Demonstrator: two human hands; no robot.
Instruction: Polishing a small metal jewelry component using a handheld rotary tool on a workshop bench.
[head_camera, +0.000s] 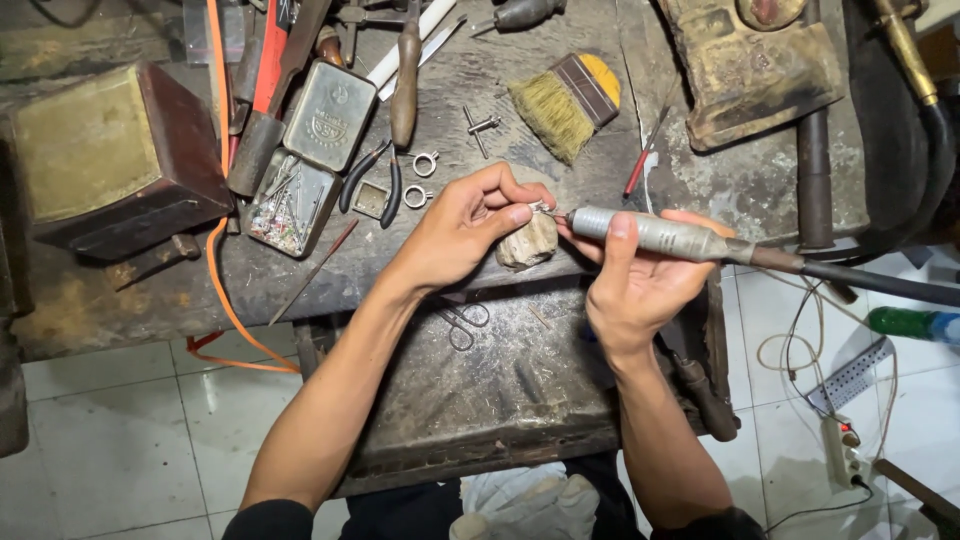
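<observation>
My left hand (465, 228) pinches a small silver ring (540, 207) between thumb and forefinger, resting it against a worn wooden bench peg (527, 245) at the bench's front edge. My right hand (635, 275) grips a grey rotary handpiece (655, 234) like a pen; its thin tip touches the ring. A dark flexible shaft (870, 280) runs from the handpiece off to the right.
On the grimy workbench (700, 180) lie two silver rings (422, 178), black pliers (370, 180), an open tin of small burs (290, 200), a yellow-handled brush (565, 100) and files. A metal tray (500, 390) with scissors (462, 322) sits below. A power strip (843, 450) lies on the tiled floor.
</observation>
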